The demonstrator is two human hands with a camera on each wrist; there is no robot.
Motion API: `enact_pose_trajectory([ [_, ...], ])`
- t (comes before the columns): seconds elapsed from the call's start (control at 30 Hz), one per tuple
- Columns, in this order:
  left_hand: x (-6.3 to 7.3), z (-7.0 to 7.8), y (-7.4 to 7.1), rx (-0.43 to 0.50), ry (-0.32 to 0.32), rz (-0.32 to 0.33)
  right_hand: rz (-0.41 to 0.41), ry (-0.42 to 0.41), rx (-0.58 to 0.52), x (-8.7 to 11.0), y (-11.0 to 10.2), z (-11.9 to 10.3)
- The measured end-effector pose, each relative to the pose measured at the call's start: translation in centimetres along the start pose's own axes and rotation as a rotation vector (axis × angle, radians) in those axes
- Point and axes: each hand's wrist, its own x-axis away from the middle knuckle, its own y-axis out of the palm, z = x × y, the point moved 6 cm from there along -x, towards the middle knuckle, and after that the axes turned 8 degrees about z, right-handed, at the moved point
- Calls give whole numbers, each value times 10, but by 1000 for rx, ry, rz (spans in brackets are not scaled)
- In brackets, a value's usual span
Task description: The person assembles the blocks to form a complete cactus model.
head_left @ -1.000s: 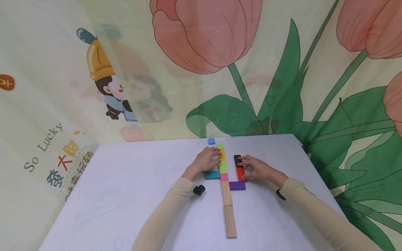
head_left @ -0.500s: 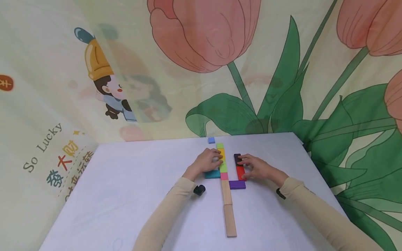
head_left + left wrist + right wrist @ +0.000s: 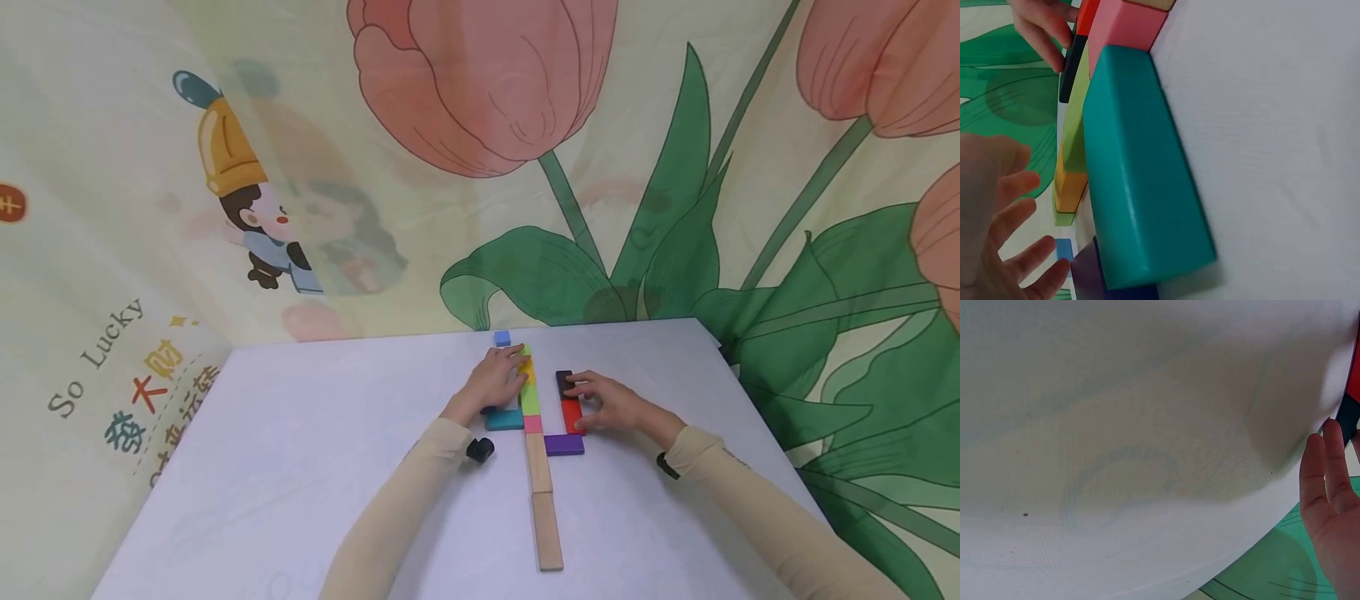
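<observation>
A column of flat wooden blocks runs away from me: two plain blocks (image 3: 538, 462), a pink block (image 3: 532, 424), a lime block (image 3: 530, 400), a yellow block (image 3: 1070, 187) and another lime block at the far end. Over the yellow part reaches my left hand (image 3: 493, 382), fingers loosely spread and holding nothing. Beneath its wrist lies a teal block (image 3: 1141, 169), with a dark purple block (image 3: 1088, 272) mostly hidden beside it. My right hand (image 3: 613, 403) touches the black block (image 3: 564, 382) with its fingertips; its thumb is at the red block (image 3: 572, 415).
A violet block (image 3: 564, 445) lies across the near end of the red one, against the column. Close to the table's back edge sits a small blue block (image 3: 502, 338). Behind the white table (image 3: 300, 467) hangs a tulip-printed cloth (image 3: 525, 250).
My left hand has moved slightly away from me along the column, its fingers stretching toward the far lime block. The right hand stays at the black and red blocks.
</observation>
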Motion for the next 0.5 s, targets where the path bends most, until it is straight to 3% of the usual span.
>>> enact_pose_trajectory([
  [0.27,-2,-1,3,5,-43,-45,-1,16,11,-1,3,0],
  [0.5,-5,-2,2,14,-49,-24,-5,21,10,0,1,-1],
])
